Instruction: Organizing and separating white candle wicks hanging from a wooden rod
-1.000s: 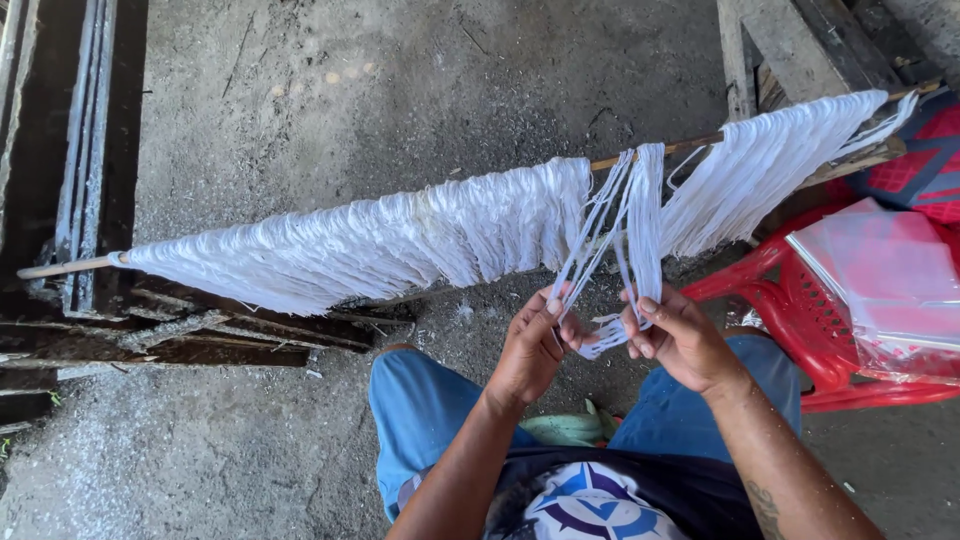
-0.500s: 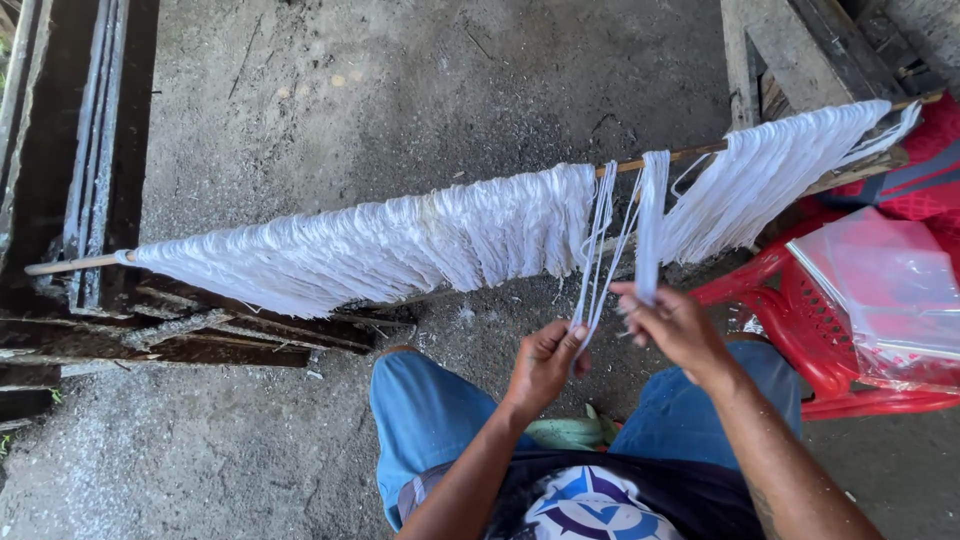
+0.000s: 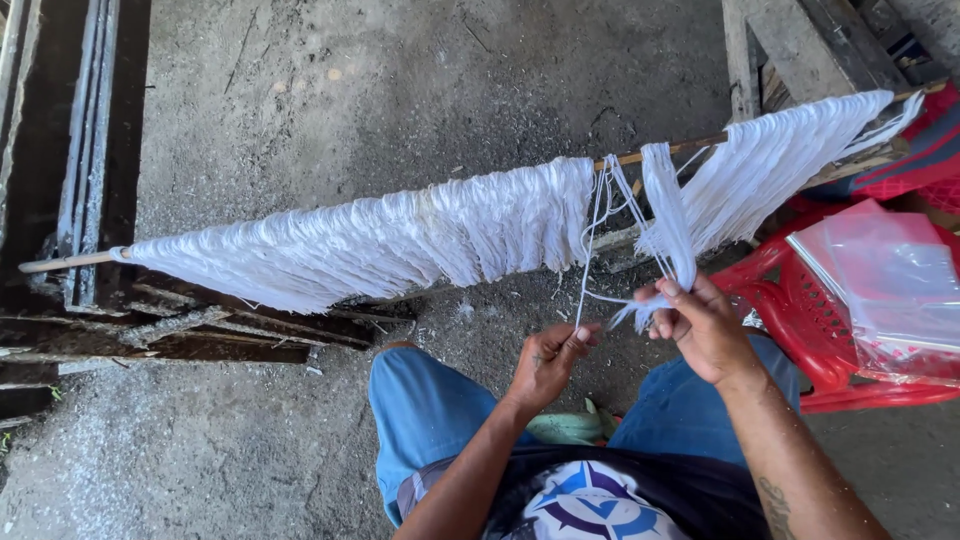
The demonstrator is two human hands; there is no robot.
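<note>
Strands hang on the pole; chair at right.

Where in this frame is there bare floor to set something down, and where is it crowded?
Bare grey concrete floor lies above the white thread bundles on the wooden rod, and lower left beside the blue-trousered knee. Crowded: the red plastic chair with clear bags at right, and the dark wooden beams at left.
</note>
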